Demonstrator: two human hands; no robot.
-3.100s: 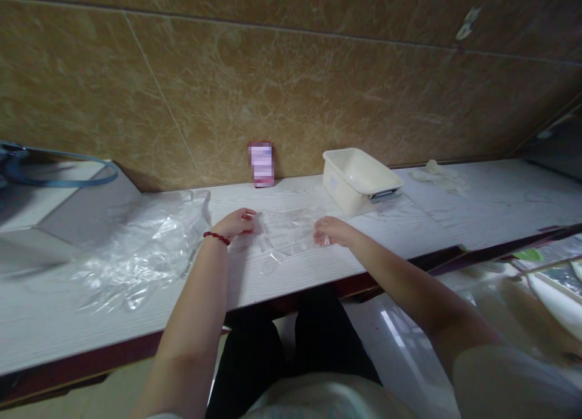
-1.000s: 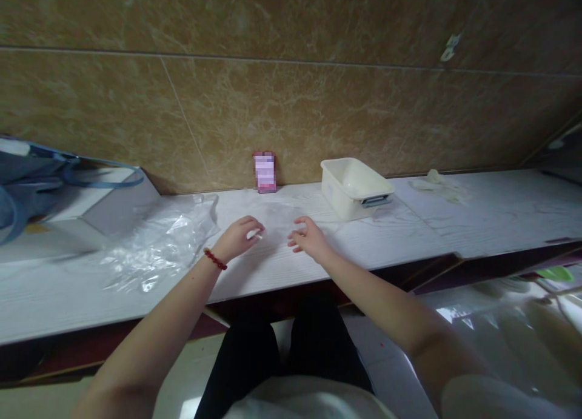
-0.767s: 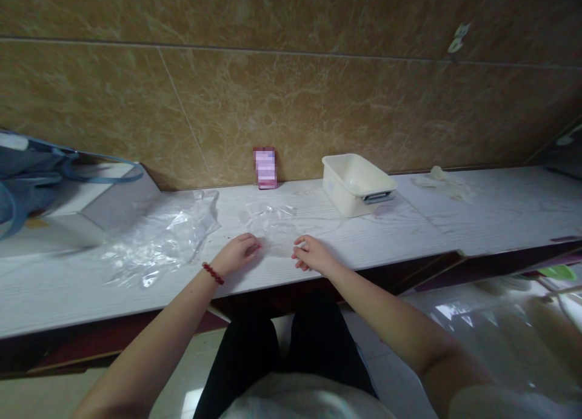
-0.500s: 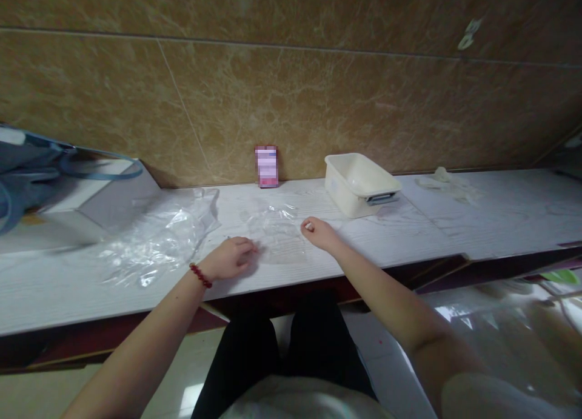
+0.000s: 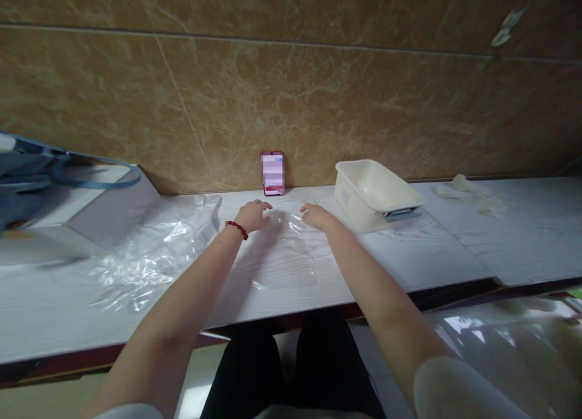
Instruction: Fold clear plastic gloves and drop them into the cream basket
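Note:
A small clear plastic bag (image 5: 291, 255) lies flat on the white table (image 5: 454, 249) in front of me. Both my arms reach forward to its far end. My left hand (image 5: 254, 214), with a red bead bracelet at the wrist, has its fingers curled down onto the plastic's far left corner. My right hand (image 5: 315, 216) pinches the far right corner with bent fingers. The hands are about a hand's width apart.
A heap of crumpled clear plastic (image 5: 150, 255) lies to the left. A white plastic tub (image 5: 375, 191) stands to the right, and a small pink-screened device (image 5: 273, 173) leans on the brown tiled wall. A blue bag (image 5: 27, 170) and grey box (image 5: 91, 207) sit far left; crumpled pale material (image 5: 473, 191) far right.
Both hands have moved from the near part of the plastic bag to its far end by the wall, and my view has shifted slightly left.

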